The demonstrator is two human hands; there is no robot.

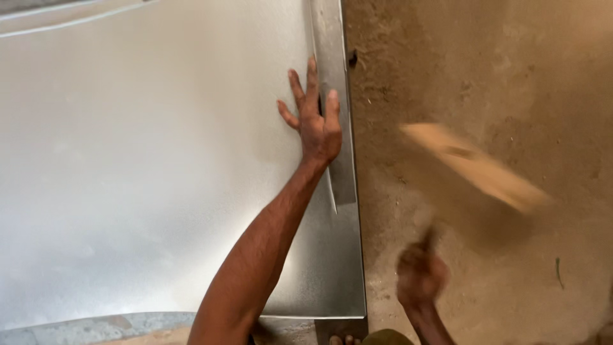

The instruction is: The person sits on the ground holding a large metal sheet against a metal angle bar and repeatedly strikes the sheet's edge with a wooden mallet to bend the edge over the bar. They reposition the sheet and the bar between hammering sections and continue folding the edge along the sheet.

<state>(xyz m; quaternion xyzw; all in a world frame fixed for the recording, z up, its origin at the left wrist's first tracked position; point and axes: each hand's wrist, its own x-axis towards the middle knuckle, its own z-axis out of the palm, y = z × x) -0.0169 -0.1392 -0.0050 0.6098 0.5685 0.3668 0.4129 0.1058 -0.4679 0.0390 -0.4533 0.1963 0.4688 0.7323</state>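
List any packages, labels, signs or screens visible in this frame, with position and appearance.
None in view. Only a bare grey metal sheet under the left hand, a blurred wooden mallet in the right hand, and a dirt floor.

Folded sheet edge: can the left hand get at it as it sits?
Probably yes. The left hand lies flat on the metal sheet, fingers beside the folded strip; nothing lies between. The right hand grips a blurred wooden mallet.
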